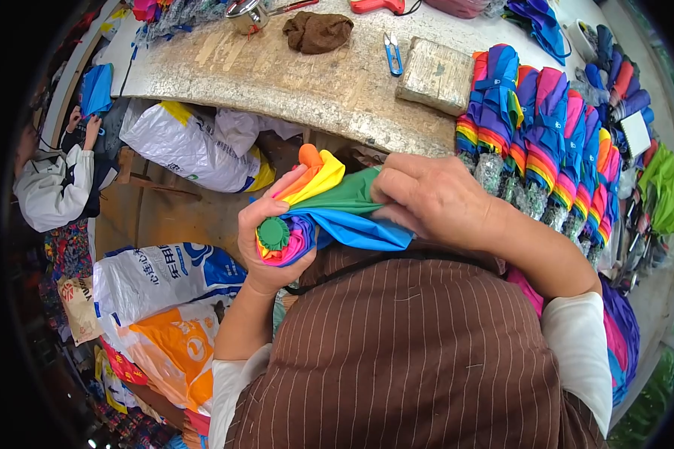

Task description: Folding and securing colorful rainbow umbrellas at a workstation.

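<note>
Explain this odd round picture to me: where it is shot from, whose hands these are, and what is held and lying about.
The single picture comes from a fisheye camera worn on a person's head, looking down; that bends straight edges near the rim. No machine: the two bare hands are the wearer's own, above a brown striped apron. The left hand has its grip round the end of a folded rainbow umbrella, by its green cap; the right hand gathers the cloth. On the worn table lie a row of folded umbrellas, blue snips, a wooden block and a brown rag. Printed sacks sit on the floor.
</note>
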Tool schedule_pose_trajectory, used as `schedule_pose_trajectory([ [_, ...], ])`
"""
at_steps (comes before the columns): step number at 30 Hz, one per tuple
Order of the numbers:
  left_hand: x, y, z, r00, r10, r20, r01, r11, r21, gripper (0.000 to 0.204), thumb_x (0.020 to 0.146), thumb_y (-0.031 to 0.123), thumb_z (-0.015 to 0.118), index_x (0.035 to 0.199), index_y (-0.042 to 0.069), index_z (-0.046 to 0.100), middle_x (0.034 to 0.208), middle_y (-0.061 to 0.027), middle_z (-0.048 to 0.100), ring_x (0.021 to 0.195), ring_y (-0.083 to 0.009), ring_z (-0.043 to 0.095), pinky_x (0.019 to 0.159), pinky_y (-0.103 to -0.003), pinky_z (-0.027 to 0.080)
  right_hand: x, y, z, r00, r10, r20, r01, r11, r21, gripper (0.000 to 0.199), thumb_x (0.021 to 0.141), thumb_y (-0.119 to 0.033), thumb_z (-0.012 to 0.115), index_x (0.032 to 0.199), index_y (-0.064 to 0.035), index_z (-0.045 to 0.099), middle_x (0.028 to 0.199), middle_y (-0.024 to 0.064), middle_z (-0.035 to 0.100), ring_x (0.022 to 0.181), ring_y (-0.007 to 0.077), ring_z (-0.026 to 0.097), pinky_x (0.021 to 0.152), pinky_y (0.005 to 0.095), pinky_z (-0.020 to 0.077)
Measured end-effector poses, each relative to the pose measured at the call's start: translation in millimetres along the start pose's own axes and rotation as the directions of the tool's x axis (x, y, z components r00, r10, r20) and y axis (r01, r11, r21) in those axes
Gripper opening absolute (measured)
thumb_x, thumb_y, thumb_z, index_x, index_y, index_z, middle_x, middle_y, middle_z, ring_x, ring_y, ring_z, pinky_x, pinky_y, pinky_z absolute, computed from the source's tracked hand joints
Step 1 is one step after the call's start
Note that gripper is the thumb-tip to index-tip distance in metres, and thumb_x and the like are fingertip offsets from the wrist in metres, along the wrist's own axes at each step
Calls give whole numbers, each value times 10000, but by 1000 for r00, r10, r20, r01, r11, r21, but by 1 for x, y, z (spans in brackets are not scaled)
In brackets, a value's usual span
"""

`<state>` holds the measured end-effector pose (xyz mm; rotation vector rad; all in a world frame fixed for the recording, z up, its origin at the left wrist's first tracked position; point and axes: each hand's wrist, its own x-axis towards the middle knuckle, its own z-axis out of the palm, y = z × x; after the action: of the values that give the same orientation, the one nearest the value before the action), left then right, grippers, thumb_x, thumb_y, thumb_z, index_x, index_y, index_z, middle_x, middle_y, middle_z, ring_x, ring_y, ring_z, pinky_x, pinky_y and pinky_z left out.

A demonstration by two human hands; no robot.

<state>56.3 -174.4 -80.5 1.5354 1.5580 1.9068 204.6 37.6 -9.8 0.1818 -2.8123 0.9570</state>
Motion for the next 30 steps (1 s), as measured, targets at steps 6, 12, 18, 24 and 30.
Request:
schedule_pose_trajectory([
  [6,-2,5,-5,998,-13,58,12,1000,14,528,730,-39,685,1136,89,372,1311,-397,427,1245,-464,476,1041,-489,382,3,-22,-45,992,120,-41,-25,503,864,232,840,-132,716,785,-50,506,787,13,519,696,114,505,602,262,410],
  [12,4,12,0,1000,-3,28,6,994,-106,480,798,-11,685,1125,104,353,1317,-400,404,1236,-469,477,1019,-497,415,1,-6,-28,992,-57,-116,72,989,129,425,715,-263,815,988,-65,556,1021,80,571,867,215,586,704,330,494],
  [18,-20,17,-4,898,-432,76,402,741,-537,556,677,31,787,1126,97,465,1321,-429,394,1224,-493,486,992,-507,436,-2,-23,-20,977,-203,-62,178,624,761,182,750,-92,766,900,-66,667,894,38,674,768,212,642,667,316,513],
  [24,1,34,-1,935,-247,254,320,897,-305,244,734,47,738,934,63,598,1364,-356,416,1235,-464,485,1010,-509,429,8,-6,-16,989,-117,-89,126,987,102,562,656,-129,787,1187,-69,612,1048,114,621,1061,311,553,916,421,457],
  [30,3,34,-3,874,-313,371,469,742,-479,248,737,81,743,949,102,617,1396,-390,350,1274,-504,427,1040,-505,387,3,-31,-11,908,-380,-175,418,842,341,202,718,-120,760,909,-66,724,714,14,609,613,167,610,495,304,444],
])
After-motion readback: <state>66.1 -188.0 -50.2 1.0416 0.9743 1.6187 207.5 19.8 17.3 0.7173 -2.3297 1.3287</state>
